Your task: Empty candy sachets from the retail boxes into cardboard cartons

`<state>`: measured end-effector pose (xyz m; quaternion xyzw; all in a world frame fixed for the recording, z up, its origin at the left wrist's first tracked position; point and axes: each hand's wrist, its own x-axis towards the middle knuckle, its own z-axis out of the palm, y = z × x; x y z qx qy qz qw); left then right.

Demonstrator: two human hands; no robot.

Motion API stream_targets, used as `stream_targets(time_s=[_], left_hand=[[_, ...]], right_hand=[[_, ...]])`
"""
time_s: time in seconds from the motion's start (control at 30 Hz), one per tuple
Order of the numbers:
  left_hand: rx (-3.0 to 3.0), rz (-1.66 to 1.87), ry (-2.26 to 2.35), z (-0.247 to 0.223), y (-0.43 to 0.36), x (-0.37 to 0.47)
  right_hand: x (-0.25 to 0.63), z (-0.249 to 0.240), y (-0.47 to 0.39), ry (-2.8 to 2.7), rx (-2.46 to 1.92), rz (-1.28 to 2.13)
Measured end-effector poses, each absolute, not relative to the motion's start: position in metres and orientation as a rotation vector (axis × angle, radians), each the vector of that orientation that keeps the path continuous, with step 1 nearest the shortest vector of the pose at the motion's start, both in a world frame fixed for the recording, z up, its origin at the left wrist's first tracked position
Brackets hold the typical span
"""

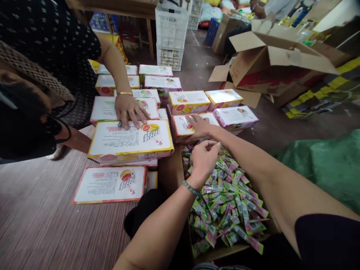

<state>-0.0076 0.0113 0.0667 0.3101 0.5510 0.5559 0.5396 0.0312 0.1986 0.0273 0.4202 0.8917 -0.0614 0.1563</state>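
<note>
A carton full of small green and pink sachets (225,202) lies in front of me. Over its far part is my left hand (204,159), wearing a beaded bracelet, its fingers curled together; whether something small is between them I cannot make out. Beyond it, my right hand (200,126) rests with fingers spread on a white-topped box with a red fruit print (180,125). Three similar boxes, among them a purple-edged one (235,116), sit beside and behind that box.
At the left, another person's hand (131,108) presses on a yellow-edged box (131,140) among several stacked boxes. An open brown carton (253,67) stands at the back right, white crates (171,35) at the back, a green sack (326,165) at the right.
</note>
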Motion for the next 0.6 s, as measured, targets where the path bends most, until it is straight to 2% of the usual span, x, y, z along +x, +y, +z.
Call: stream_targets(time_s=[0.33,0.6], left_hand=[[0.754,1.271,1.353,0.071,0.006,0.005],[0.678,1.393,1.277,0.070,0.006,0.000]], right_hand=[[0.017,0.011,0.200,2.580,1.225,-0.190],[0.011,0.023,0.192,2.549,1.134,-0.127]])
